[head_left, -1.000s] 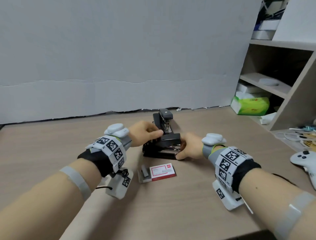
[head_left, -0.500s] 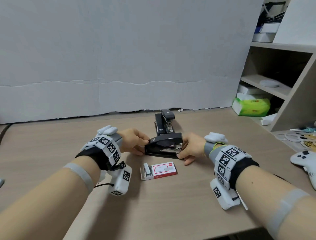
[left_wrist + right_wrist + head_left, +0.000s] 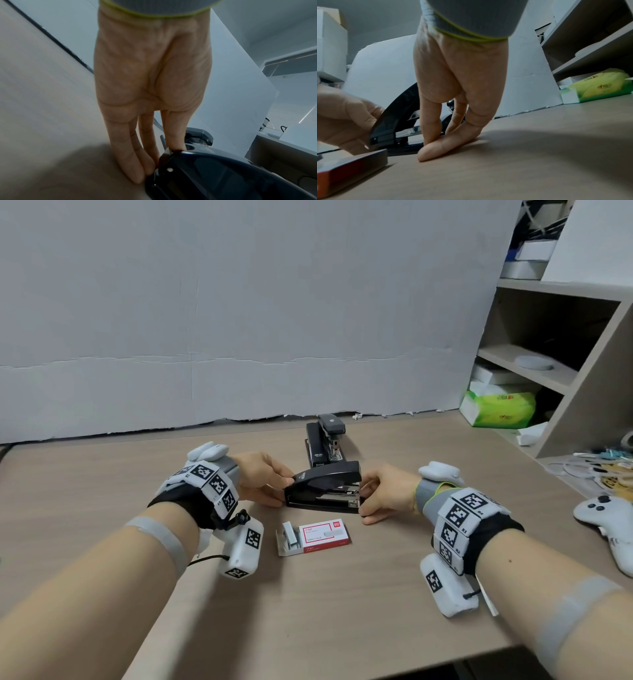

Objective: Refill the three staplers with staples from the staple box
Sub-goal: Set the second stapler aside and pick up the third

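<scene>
A black stapler (image 3: 325,489) lies across the wooden table (image 3: 308,611), its top cover raised a little over the metal staple channel. My left hand (image 3: 265,481) pinches its rear end, thumb on top; the left wrist view shows the fingers (image 3: 135,166) against the hinge end of the stapler (image 3: 223,175). My right hand (image 3: 378,494) holds its front end, with the little finger (image 3: 447,143) lying on the table. Two more black staplers (image 3: 325,440) lie side by side behind. The red-and-white staple box (image 3: 320,537) sits in front, its drawer slid out left and showing staples (image 3: 290,537).
A white game controller (image 3: 609,518) lies at the right edge, with loose clutter (image 3: 603,467) behind it. A shelf unit (image 3: 565,371) holding a green tissue pack (image 3: 496,409) stands at the right. A white board (image 3: 239,337) backs the table.
The stapler has been drawn away from the other two staplers toward me. My left hand shifted from its top to its rear end; my right hand stayed at the front.
</scene>
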`<state>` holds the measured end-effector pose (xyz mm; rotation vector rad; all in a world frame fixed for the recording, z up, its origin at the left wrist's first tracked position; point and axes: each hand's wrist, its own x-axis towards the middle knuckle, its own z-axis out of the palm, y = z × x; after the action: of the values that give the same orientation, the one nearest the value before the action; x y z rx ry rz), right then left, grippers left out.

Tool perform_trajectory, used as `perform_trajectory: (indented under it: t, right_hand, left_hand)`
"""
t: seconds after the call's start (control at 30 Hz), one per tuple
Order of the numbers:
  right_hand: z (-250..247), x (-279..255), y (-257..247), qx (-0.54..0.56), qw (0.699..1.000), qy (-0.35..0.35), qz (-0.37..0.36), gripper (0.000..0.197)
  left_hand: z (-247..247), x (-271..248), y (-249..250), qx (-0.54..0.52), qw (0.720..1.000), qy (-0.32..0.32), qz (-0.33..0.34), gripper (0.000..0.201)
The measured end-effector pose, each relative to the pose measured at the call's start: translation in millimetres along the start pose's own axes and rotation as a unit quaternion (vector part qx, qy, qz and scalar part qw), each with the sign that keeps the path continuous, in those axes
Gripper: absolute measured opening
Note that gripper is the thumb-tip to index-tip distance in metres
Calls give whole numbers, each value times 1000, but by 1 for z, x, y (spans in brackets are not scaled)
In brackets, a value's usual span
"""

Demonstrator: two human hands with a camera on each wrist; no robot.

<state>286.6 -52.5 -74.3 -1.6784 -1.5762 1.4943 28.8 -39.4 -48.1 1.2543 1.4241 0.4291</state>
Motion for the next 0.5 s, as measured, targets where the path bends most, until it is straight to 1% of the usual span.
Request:
perform_trajectory:
  t: [0.2,0.4,0.5]
  right_hand:
    - [-5,-4,6,56,998,-11,-3,40]
    - [-9,-5,8,70,997,-12,2,44]
    - [-19,-11,6,64,998,-11,9,48]
  left_hand:
    - [4,3,3,7,999,30,-10,20]
    - [6,1,12,35,998,45,-34,15]
    - [6,2,14,59,997,48,-33,16]
